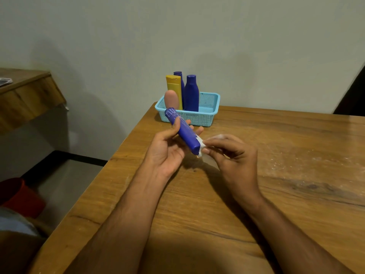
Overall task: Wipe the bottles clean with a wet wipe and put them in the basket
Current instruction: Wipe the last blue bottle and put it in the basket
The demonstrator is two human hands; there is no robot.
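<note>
My left hand [167,149] grips a blue bottle [183,131] above the desk [276,184], thumb curled over its side, cap end tilted up and away toward the basket [209,115]. My right hand [235,155] pinches a white wet wipe [203,147] against the bottle's lower end, fingers bunched round the cloth. The light blue basket sits at the desk's far edge by the wall, just beyond the bottle's cap. Inside it stand a yellow bottle [174,88], a pink bottle [171,99] in front, and two dark blue bottles [191,93], all grouped at its left side.
</note>
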